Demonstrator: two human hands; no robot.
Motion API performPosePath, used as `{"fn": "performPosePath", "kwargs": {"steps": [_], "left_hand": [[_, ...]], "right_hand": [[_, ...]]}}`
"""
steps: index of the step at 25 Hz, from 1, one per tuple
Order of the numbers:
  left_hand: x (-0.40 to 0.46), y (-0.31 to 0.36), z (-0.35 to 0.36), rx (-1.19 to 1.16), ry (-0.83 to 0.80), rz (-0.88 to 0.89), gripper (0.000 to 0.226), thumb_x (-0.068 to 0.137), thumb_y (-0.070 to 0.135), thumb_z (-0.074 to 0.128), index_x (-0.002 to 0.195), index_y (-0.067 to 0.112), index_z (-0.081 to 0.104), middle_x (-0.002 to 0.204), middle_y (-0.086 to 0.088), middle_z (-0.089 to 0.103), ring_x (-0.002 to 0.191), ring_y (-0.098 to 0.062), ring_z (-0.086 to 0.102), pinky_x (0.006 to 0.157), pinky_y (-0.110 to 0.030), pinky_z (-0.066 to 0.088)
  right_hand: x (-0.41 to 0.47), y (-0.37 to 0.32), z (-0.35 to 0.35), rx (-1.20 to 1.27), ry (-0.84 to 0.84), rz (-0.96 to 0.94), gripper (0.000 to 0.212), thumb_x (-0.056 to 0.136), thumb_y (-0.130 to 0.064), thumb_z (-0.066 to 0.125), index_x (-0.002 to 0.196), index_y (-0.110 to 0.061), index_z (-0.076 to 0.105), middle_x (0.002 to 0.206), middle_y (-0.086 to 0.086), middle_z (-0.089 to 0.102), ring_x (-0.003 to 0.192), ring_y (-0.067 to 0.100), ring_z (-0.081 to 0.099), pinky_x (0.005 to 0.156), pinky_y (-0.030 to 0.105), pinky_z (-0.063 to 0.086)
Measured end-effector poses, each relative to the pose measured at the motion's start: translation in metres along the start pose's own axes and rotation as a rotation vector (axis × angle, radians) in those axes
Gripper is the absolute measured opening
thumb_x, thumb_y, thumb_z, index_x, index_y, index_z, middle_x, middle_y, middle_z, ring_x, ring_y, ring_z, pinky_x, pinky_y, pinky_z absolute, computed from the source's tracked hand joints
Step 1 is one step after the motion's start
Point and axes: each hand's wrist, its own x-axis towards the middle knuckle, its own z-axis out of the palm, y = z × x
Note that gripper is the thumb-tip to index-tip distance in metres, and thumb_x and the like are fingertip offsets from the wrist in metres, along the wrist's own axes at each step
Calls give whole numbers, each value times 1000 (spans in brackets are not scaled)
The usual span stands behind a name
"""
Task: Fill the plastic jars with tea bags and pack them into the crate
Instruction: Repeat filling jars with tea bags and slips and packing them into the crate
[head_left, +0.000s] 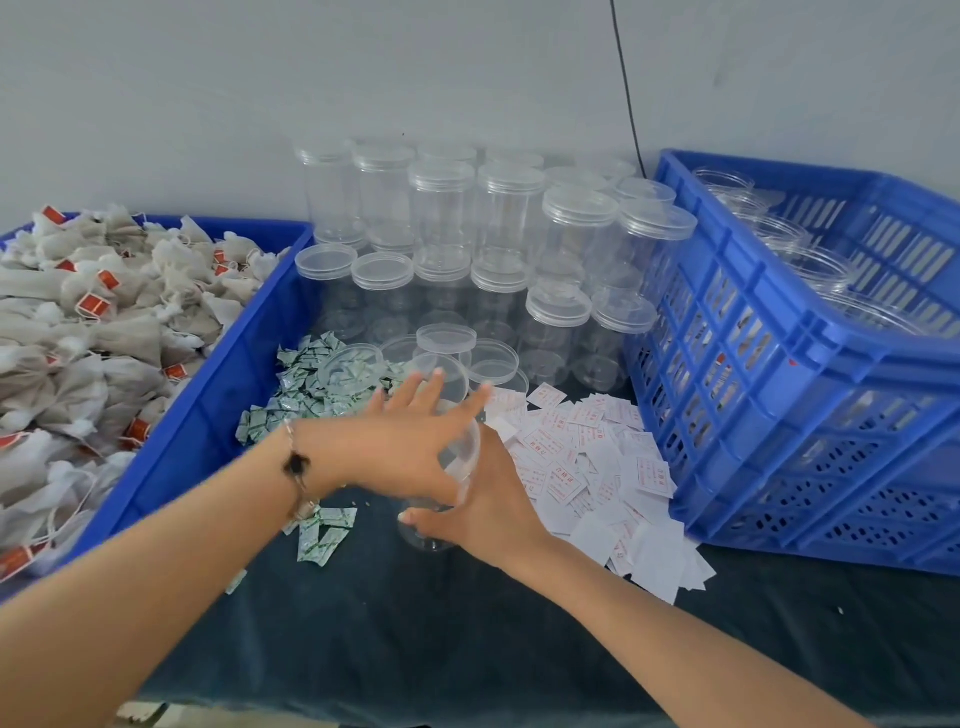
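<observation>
My right hand (488, 504) grips a clear, empty plastic jar (460, 457) tilted above the dark table mat, its mouth pointing away from me. My left hand (415, 441) stretches over the jar with straight, spread fingers that reach toward loose clear lids (447, 340). Tea bags (88, 332) with red tags fill a blue tray (223, 395) on the left. On the right stands a blue slatted crate (779, 395) with several clear jars (815, 270) lying inside.
Stacked, lidded empty jars (498, 244) stand at the back against the wall. Green-white sachets (311, 384) lie left of the hands, and white labels with red print (587, 467) lie to the right. A black cable (626, 88) runs down the wall.
</observation>
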Motion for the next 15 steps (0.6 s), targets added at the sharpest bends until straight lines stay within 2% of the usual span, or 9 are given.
{"fn": "performPosePath", "kwargs": {"steps": [1, 3, 6, 7, 9, 10, 11, 13, 15], "left_hand": [[-1, -6, -17, 7, -88, 88, 93, 84, 35, 66, 146, 51, -1, 158, 6, -14, 145, -22, -16, 117, -51, 1], [0, -10, -37, 61, -125, 157, 83, 80, 25, 73, 143, 51, 25, 157, 7, 16, 144, -18, 16, 114, -39, 23], [5, 0, -30, 192, 107, 25, 43, 86, 57, 55, 121, 32, 58, 102, 0, 62, 92, -18, 59, 82, -31, 47], [7, 4, -28, 298, 159, -65, 40, 90, 63, 42, 103, 30, 62, 82, 0, 57, 78, -17, 58, 76, -30, 48], [4, 7, -29, 425, 106, -189, 38, 97, 59, 27, 76, 40, 52, 72, 2, 48, 78, -17, 54, 78, -32, 51], [5, 6, -31, 368, 87, -179, 33, 97, 59, 28, 82, 44, 52, 80, 1, 53, 85, -18, 55, 83, -33, 51], [8, 2, -33, 259, 47, -107, 26, 94, 59, 37, 107, 44, 54, 101, -1, 57, 98, -20, 55, 89, -35, 49], [5, -1, -36, 171, -132, 115, 81, 82, 43, 67, 146, 46, 16, 153, 1, 23, 135, -23, 32, 107, -39, 34], [0, 0, -36, 234, -258, 178, 105, 74, 24, 78, 146, 51, 7, 158, 6, 4, 142, -23, 20, 108, -39, 32]], "right_hand": [[-1, 1, 0, -14, -8, 31, 93, 55, -45, 83, 133, -24, 38, 127, -8, 50, 121, 6, 46, 97, 30, 45], [0, 4, 3, -30, -11, 49, 94, 54, -50, 82, 133, -24, 39, 127, -7, 51, 122, 6, 46, 99, 32, 44], [0, 4, 3, 15, 13, 19, 91, 54, -40, 85, 132, -25, 41, 126, -9, 51, 121, 7, 47, 99, 33, 43], [0, 4, 2, 24, 16, 10, 90, 54, -38, 86, 131, -24, 42, 125, -9, 52, 120, 8, 47, 99, 34, 42], [0, 6, 2, 33, 19, 5, 87, 53, -36, 86, 128, -26, 43, 122, -10, 53, 117, 8, 49, 97, 35, 43], [-1, 8, 3, 26, 23, 10, 87, 53, -39, 86, 128, -27, 42, 122, -12, 51, 117, 7, 48, 97, 33, 43], [-1, 8, 4, 16, 25, 18, 89, 53, -42, 85, 128, -28, 39, 124, -13, 49, 119, 6, 46, 97, 31, 43], [-1, 9, 5, -8, 13, 43, 93, 53, -49, 82, 130, -29, 34, 128, -11, 46, 122, 5, 44, 97, 24, 42], [1, 9, 5, 13, -3, 34, 90, 54, -49, 81, 130, -26, 38, 126, -11, 50, 119, 2, 47, 96, 25, 46]]}}
